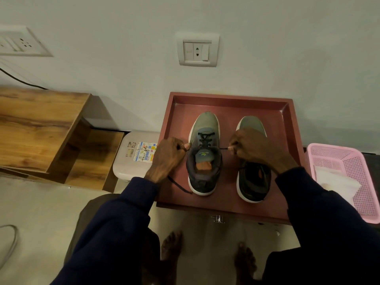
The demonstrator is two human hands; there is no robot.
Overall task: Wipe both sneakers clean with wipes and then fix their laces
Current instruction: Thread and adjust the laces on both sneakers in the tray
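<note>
Head view: your left hand (167,159) and right hand (253,149) are each pinching an end of the thin black lace (205,139) of the grey-green mesh sneaker (206,122), which is sitting between your fingers (186,146). You are tightening laces; wiping is seemingly done. Next, cross and knot the ends evenly.

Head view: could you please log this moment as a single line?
step: lacing | left hand: pinches left lace | right hand: pinches right lace | target: left sneaker on red tray | right sneaker: beside it
</note>
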